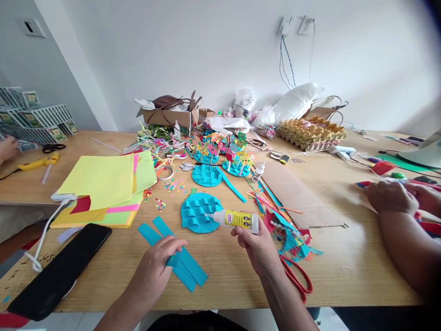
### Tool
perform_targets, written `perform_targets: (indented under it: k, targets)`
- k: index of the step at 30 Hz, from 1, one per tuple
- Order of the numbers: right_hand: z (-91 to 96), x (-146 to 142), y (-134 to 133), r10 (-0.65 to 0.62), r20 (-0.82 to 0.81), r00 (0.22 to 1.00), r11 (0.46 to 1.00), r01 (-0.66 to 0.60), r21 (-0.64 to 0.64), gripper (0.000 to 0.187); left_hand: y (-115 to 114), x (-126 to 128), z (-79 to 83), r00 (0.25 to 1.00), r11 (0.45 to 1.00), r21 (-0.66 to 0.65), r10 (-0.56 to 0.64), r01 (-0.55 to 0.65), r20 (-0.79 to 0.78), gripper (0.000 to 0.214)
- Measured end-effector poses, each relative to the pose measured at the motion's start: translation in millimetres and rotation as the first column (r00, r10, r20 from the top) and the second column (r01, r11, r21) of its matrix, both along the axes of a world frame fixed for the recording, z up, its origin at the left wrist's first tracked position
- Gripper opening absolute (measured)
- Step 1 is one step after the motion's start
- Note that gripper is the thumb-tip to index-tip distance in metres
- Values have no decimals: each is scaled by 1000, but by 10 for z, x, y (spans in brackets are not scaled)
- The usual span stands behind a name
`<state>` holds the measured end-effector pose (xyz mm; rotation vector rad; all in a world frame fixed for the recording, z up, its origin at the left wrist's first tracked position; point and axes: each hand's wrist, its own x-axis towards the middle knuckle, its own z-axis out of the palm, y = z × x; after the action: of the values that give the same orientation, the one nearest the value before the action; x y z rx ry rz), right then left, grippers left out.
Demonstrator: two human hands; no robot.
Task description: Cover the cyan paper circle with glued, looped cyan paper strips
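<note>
My right hand grips a white glue bottle with a yellow label, held sideways, its nozzle pointing left over a round blue woven paper piece. My left hand is closed on blue paper strips that lie on the wooden table near its front edge. More blue strips lie just behind that hand.
A black phone and a stack of coloured paper sheets lie at left. Red scissors and paper scraps are right of my hand. Another person's hands work at right; another hand shows far left. Egg trays and a cardboard box stand behind.
</note>
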<state>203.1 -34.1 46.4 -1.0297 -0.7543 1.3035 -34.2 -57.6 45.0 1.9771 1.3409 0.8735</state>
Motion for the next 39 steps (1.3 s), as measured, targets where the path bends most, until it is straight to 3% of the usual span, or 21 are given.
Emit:
perform_targets:
  k: [3, 7, 12, 16, 22, 28, 33, 39]
  targets:
    - [-7, 12, -3, -6, 13, 1000, 1000, 6, -5, 47, 67, 25, -101, 967, 992, 104, -48, 76, -249, 57]
    - [-63, 33, 14, -49, 12, 999, 998, 48, 32, 36, 189, 88, -304, 882, 961, 179, -109, 211, -458, 63]
    - [-116, 49, 70, -59, 26, 998, 996, 57, 74, 30, 272, 111, -584, 816, 930, 271, -48, 247, -576, 65]
    - [-144, -4, 84, -17, 80, 997, 997, 11, 76, 28, 266, 118, -698, 809, 918, 307, -25, 251, -588, 60]
    - [-173, -122, 74, -22, 257, 966, 995, -4, 100, 32, 260, 130, -707, 795, 892, 357, -3, 276, -607, 48]
    - [-168, -208, 129, 24, 409, 912, 982, -98, 162, 32, 244, 137, -657, 799, 890, 364, 1, 273, -601, 42]
    - [-153, -216, 149, -44, 615, 788, 964, -127, 232, 27, 233, 147, -645, 797, 893, 360, 3, 270, -604, 41]
    - [-109, -234, 177, -10, 663, 749, 961, -176, 213, 28, 231, 172, -633, 788, 901, 345, 6, 263, -616, 38]
